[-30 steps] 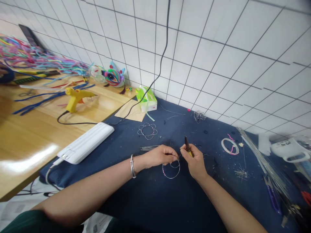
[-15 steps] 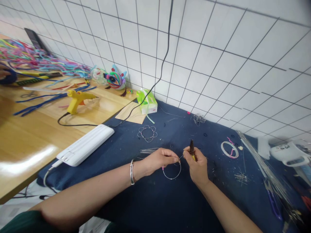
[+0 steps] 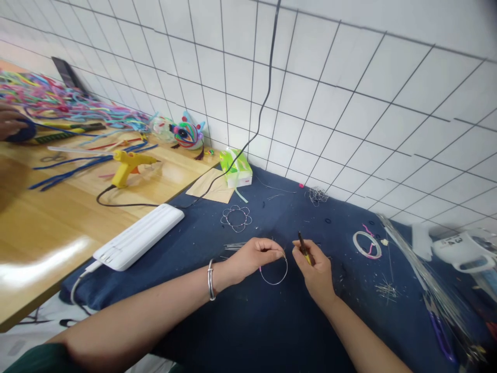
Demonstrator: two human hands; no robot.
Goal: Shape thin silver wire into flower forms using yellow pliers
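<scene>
My left hand (image 3: 254, 259) pinches a thin wire ring (image 3: 275, 284) between thumb and fingers, and the ring hangs below the fingertips. A bit of pink shows on the ring's left side. To the right, my right hand (image 3: 316, 269) is wrapped round a pair of pliers (image 3: 304, 248) with dark jaws pointing up and yellow on the handle. A small gap lies between the two hands. Beyond my left hand, a flower-shaped wire frame (image 3: 236, 218) lies flat on the dark blue cloth (image 3: 217, 331), with several straight wires (image 3: 234, 246) nearer the hand.
On the left are a white power bank (image 3: 139, 235), a yellow glue gun (image 3: 128, 167), and another person's hand (image 3: 10, 122) by blue strips. A tissue pack (image 3: 236, 168) stands near the wall. Rightward lie a wire coil (image 3: 367, 244), long wires (image 3: 407, 259) and purple-handled scissors (image 3: 440, 331).
My right hand's fingertips have drawn slightly away from the ring, and the pliers now tilt more to the left. My left hand keeps its pinch on the ring. The view has shifted slightly.
</scene>
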